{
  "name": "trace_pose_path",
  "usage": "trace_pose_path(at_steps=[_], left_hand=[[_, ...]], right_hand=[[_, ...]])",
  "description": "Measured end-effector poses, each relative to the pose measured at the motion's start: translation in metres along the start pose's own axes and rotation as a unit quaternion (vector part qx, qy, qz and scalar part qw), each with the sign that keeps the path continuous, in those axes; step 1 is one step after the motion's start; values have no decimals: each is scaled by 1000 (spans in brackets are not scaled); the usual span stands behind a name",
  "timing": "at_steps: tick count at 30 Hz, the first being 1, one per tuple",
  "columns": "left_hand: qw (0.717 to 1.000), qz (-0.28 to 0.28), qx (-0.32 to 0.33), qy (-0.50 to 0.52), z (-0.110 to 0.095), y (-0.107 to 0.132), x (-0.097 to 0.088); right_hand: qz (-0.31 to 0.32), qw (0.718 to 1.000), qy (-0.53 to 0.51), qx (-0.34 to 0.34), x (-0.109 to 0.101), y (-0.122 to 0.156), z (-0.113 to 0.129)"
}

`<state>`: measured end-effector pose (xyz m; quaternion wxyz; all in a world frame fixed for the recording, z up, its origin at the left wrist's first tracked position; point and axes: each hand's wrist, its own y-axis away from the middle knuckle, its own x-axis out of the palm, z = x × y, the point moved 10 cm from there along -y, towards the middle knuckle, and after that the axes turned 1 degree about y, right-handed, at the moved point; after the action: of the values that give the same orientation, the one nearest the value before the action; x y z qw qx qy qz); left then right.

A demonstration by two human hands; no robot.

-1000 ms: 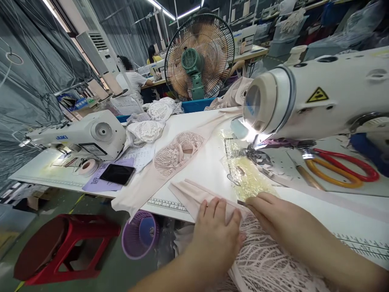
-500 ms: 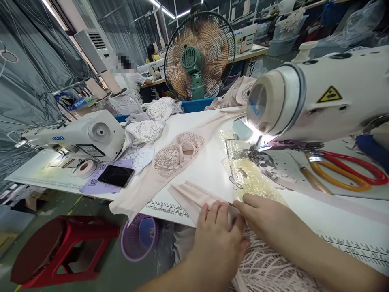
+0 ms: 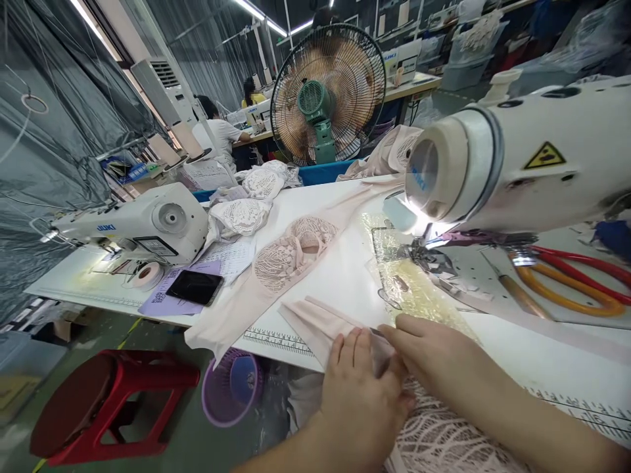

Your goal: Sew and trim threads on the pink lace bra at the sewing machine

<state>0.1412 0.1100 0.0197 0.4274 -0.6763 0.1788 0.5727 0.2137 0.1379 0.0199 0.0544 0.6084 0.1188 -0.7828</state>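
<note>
My left hand [image 3: 359, 394] lies flat, fingers together, on a folded pale pink fabric piece [image 3: 315, 322] at the table's front edge. My right hand [image 3: 431, 355] rests beside it, its fingertips pressed on the same fabric with a thin dark tool tip showing at them. Pink lace fabric [image 3: 444, 440] hangs below both hands. The white sewing machine head [image 3: 517, 164] stands right above, its needle area [image 3: 424, 249] lit over a shiny yellowish sheet [image 3: 414, 289].
Red and orange scissors [image 3: 572, 282] lie under the machine arm. A lace garment [image 3: 290, 253], a phone [image 3: 194, 287], a tape roll [image 3: 146, 276] and a second sewing machine [image 3: 142, 223] sit left. A fan [image 3: 328, 92] stands behind. A red stool [image 3: 113, 404] and purple basket [image 3: 231, 387] are on the floor. People work far back.
Both hands drew closer together on the pink fabric; my left fingers closed up and slid slightly right. The view shifted a little.
</note>
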Motion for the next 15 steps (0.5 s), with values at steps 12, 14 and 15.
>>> trace_pose_path(at_steps=[12,14,15], left_hand=[[1000,-11,2,-6,-1,-4,-6],[1000,-7,-1,-7,-1,-5,-6],[1000,-3,-2,-6,-1,-5,-5]], right_hand=[[26,999,21,-18,-8,29,-19],[11,1000,14,-23,-12,31,-19],[-1,1000,11,-29,-13,30,-16]])
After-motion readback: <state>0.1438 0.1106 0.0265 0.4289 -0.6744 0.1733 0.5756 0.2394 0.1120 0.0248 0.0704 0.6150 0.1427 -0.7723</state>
